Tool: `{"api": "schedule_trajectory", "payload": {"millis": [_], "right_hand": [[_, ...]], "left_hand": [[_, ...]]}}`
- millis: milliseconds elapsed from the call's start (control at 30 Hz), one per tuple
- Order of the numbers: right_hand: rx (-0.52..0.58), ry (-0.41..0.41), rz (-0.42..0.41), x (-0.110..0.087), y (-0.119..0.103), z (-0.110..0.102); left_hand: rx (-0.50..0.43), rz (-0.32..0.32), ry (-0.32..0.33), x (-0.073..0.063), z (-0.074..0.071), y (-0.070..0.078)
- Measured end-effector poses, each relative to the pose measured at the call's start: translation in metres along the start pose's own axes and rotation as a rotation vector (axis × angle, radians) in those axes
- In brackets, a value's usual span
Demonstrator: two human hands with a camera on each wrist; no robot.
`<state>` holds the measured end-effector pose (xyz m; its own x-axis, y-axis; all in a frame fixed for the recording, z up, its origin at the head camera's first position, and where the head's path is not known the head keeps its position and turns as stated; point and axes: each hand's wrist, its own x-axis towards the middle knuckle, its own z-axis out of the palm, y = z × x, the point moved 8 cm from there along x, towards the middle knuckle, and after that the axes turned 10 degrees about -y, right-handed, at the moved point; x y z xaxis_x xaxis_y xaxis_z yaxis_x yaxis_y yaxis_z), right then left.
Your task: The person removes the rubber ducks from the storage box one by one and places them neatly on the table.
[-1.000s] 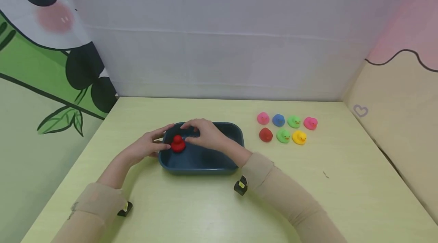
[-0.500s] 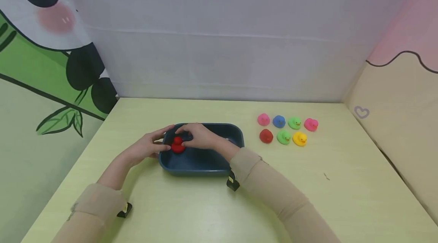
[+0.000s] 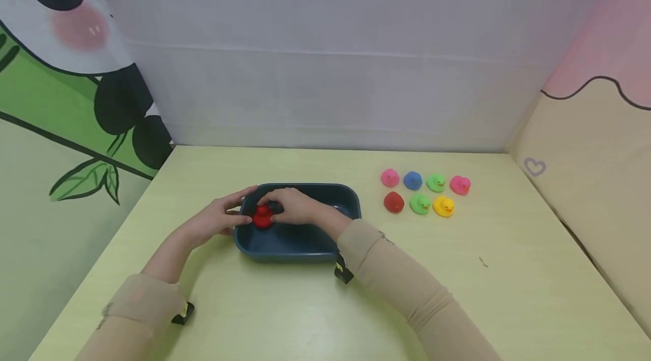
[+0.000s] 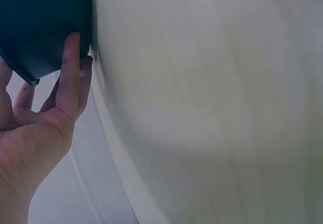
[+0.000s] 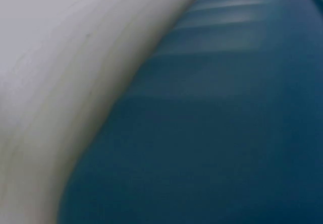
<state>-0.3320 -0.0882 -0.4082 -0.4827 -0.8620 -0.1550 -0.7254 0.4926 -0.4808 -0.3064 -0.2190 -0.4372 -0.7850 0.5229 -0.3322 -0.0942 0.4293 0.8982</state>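
The left hand lies on the pale yellow-green wooden table with relaxed, nearly straight fingers set against the outer left wall of the dark blue rectangular plastic tray; it grips nothing. Just to its right, inside the tray's left end, sits the small red rubber duck. The right hand reaches over the tray from the right and covers the duck from above, its fingers curled around it; whether the duck rests on the tray floor or is lifted off it cannot be told. The right wrist view shows only the blurred blue tray surface and the table edge.

Well to the right of the right hand, seven more small rubber ducks stand on the table in two rows: a pink duck, a blue duck, a green duck and a second pink duck behind, then a dark red duck, another green duck and a yellow duck in front.
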Motion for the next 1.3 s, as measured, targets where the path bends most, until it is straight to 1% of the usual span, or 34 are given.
{"api": "schedule_trajectory", "payload": {"millis": [300,600,767,933,1133,1300], "right_hand": [[0.021,0.013,0.010,-0.003,0.001,-0.004],[0.062,0.010,0.040,-0.003,0.003,-0.002],[0.078,0.011,0.046,-0.004,0.004,-0.001],[0.096,0.005,0.042,-0.006,0.004,-0.001],[0.109,-0.005,0.025,-0.015,0.005,-0.005],[0.128,-0.001,0.002,-0.025,0.006,-0.015]], "left_hand": [[0.006,-0.019,0.002,-0.003,0.001,0.003],[-0.009,-0.008,-0.004,-0.003,0.001,0.004],[0.005,-0.011,0.000,-0.004,0.001,0.004],[-0.006,-0.012,0.002,-0.004,0.001,0.004],[-0.009,-0.021,0.004,-0.003,0.002,0.003],[-0.014,-0.021,0.008,-0.002,0.002,0.004]]}}
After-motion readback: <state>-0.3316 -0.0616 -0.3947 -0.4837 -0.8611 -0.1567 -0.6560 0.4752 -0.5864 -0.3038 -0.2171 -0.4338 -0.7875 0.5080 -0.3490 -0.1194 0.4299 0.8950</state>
